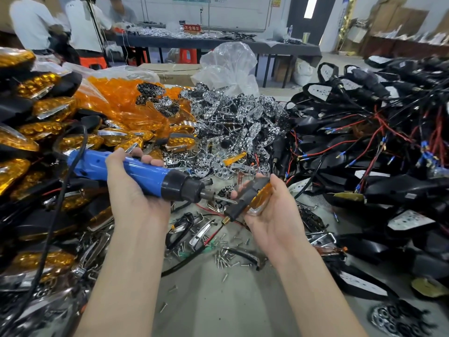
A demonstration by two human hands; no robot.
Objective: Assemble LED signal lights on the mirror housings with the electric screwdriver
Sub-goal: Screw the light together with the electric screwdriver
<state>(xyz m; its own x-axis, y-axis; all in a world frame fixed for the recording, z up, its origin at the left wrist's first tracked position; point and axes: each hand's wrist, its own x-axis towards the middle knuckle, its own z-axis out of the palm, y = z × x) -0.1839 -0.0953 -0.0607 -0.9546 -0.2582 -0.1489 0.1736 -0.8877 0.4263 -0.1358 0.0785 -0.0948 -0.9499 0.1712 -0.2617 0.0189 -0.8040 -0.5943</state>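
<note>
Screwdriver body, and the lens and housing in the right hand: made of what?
Electric screwdriver: glossy blue plastic body, by its bright highlights. Amber lens: translucent, glossy plastic, likely; light passes through it. Mirror housing: matte black plastic, probably; dull, no glare.

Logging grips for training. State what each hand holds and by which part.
The left hand grips the blue electric screwdriver round the middle of its barrel. The right hand cradles a signal light, curled round its black housing and amber lens.

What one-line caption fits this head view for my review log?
Left hand grips the blue electric screwdriver, bit pointed at an amber-lensed signal light held in the right hand.
</note>
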